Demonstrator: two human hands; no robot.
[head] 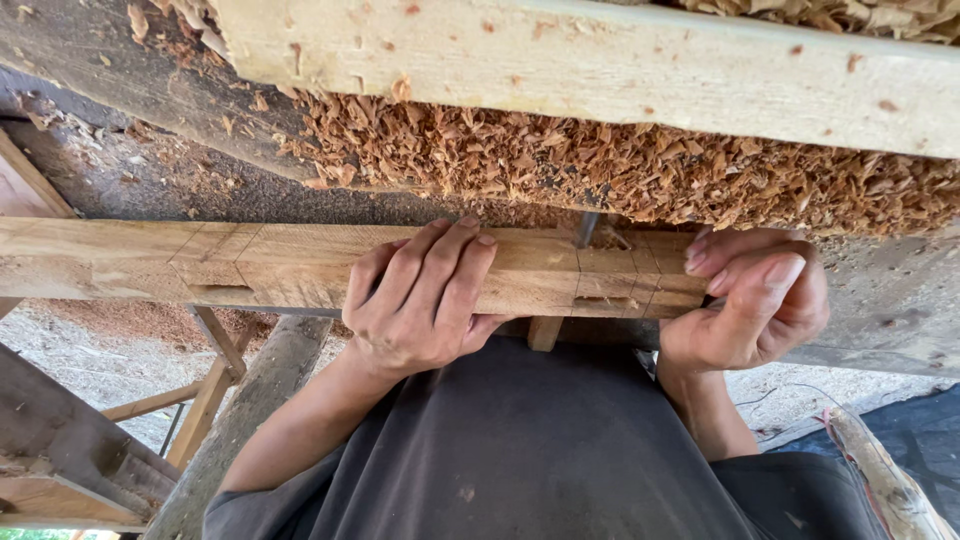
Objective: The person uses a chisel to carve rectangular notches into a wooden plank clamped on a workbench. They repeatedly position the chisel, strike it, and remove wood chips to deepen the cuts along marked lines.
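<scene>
Right, both hands are clamped on a squared timber rail w/ pencil layout lines and a couple of shallow mortise slots cut in its near face, one left of the hands, one under the right. The rail lies crosswise in front of the person, near the middle of the view. Left hand wraps over the top edge, fingers curled down the near face and closed firmly on the wood. Right hand grips the rail's right end, fingers folded tight around it, thumb side up. Just behind the rail, between the hands, a dark metal bit or rod meets the top of the wood; can't tell if it's turning or how deep it sits. Beyond that a thick heap of reddish wood shavings lies along a pale plank across the top of the view. Below the rail, rough wooden trestle legs and a dark shirt. Judging by this, the step in hand is steadying the rail at the marked joint while the bit works it. Next move prob. calls for keeping the layout lines lined up w/ the bit, holding the rail flat and square, and fingers well off the cutting spot.
</scene>
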